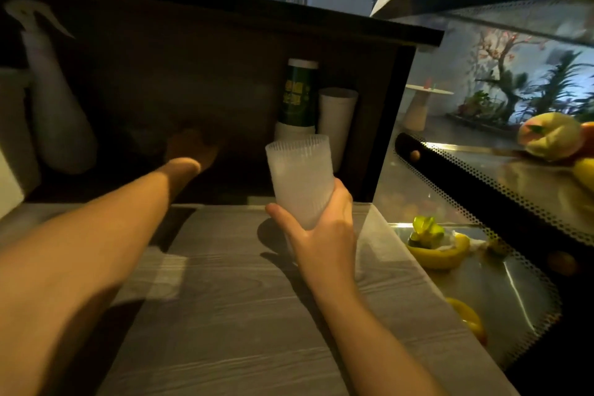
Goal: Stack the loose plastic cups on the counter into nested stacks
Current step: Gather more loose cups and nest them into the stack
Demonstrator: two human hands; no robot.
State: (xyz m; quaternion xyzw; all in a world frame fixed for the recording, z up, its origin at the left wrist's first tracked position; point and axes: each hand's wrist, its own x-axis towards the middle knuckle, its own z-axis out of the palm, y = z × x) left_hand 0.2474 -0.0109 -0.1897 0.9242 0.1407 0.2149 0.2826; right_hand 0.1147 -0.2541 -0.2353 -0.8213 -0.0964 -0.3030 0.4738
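Right hand (324, 235) wrapped round the base of a frosted ribbed plastic cup (300, 178), raised rim-up above the grey wood-grain counter (244, 315), left hand (193, 148) stretched into the dark recess, grip unclear, white cups (337, 119) behind.

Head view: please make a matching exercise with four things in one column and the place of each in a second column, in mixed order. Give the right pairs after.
Things
1. ribbed clear cup
2. green printed cup
3. spray bottle
4. left hand

Places
A. far left, in the dark recess
B. held in the grip of the right hand, above the counter
C. reaching into the recess under the shelf
D. at the back, left of the plain white cup

Pairs: 1-B, 2-D, 3-A, 4-C
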